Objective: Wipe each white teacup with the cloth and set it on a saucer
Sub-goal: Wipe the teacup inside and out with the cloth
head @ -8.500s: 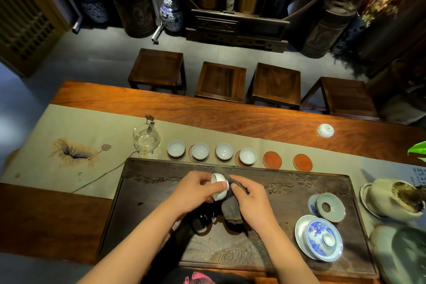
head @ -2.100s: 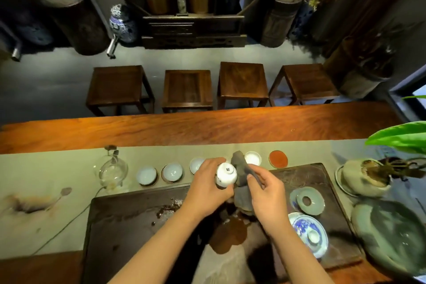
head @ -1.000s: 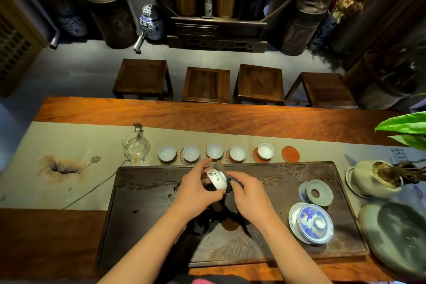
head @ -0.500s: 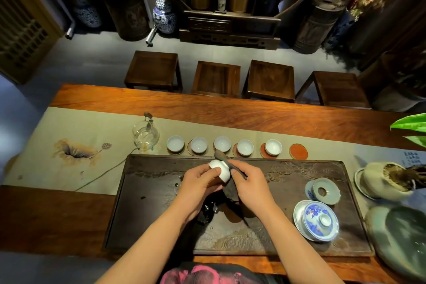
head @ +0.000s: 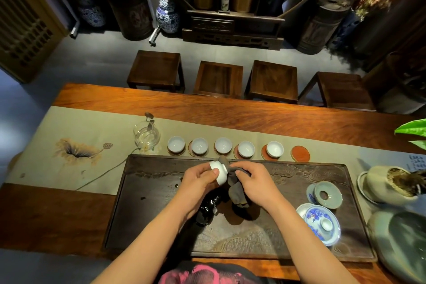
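Teacup (head: 219,174) tilted sideways now, crumpled grey cloth (head: 235,188)

Bare forearms, no sleeves; dark garment (head: 207,274) with pink print at bottom edge.

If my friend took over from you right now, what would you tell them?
Left hand holds the small white porcelain teacup over the dark carved wooden tea tray.
Right hand rubs it with the dark grey cloth.
Done: five white cups stand in the row behind the tray.
Left: finish wiping this one, then set it on the bare round red saucer at the right end.
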